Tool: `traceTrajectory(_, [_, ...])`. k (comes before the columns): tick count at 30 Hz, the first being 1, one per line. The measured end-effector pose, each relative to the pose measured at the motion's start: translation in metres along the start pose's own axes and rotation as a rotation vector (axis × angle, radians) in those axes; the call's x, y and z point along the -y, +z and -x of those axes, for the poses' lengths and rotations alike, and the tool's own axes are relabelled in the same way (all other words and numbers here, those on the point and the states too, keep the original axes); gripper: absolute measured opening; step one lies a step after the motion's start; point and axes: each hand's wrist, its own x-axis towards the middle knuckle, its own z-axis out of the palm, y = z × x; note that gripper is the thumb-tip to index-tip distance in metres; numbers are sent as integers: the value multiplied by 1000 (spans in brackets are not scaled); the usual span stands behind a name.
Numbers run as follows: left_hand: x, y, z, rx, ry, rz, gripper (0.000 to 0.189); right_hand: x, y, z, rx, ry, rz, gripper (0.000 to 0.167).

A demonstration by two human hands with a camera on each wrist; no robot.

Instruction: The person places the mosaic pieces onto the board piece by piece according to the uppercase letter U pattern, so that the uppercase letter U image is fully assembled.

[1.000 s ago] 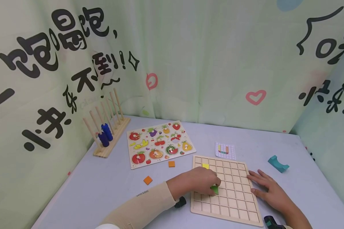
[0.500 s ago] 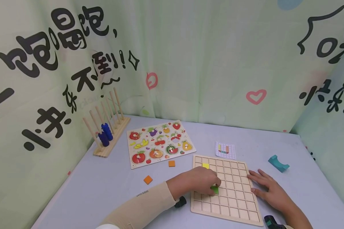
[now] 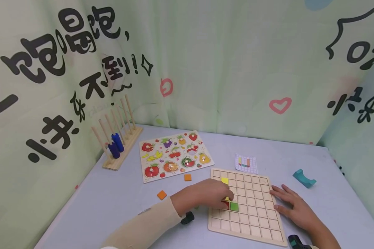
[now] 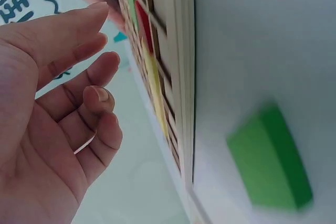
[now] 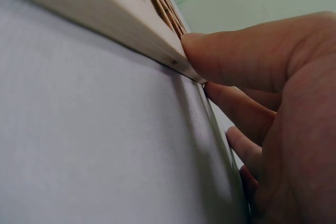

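Note:
My left hand (image 3: 205, 195) hovers over the left part of a wooden grid board (image 3: 252, 221). Its fingers are loosely bent and hold nothing in the left wrist view. Close to its fingertips lie a green square tile (image 3: 234, 206) and a red tile (image 3: 227, 204), side by side in the grid; the hand partly covers the red one. Yellow tiles (image 3: 224, 180) run up the same column, some hidden behind the hand. My right hand (image 3: 294, 207) rests against the board's right edge, thumb and fingertips touching it in the right wrist view.
Orange tiles (image 3: 187, 177) lie left of the board, and a green block (image 4: 268, 161) sits beside its near-left edge. Behind stand a fruit puzzle (image 3: 177, 166), a pegged rack (image 3: 124, 152) and a pattern card (image 3: 247, 166). A teal arch block (image 3: 304, 178) lies right.
My left hand has drawn back to the left from the green tile, baring that tile and part of the red one. My right hand stays at the board's edge.

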Motion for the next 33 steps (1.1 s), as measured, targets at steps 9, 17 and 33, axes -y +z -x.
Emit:
traceTrajectory(9, [17, 1, 29, 3, -100, 71, 23, -2, 2, 2, -4, 6, -5, 62])
traceTrajectory(17, [25, 9, 48, -3, -136, 128, 26, -1, 3, 1, -4, 8, -14, 63])
traceTrajectory(33, [45, 18, 73, 38, -254, 202, 29, 0, 2, 1, -5, 16, -4, 63])
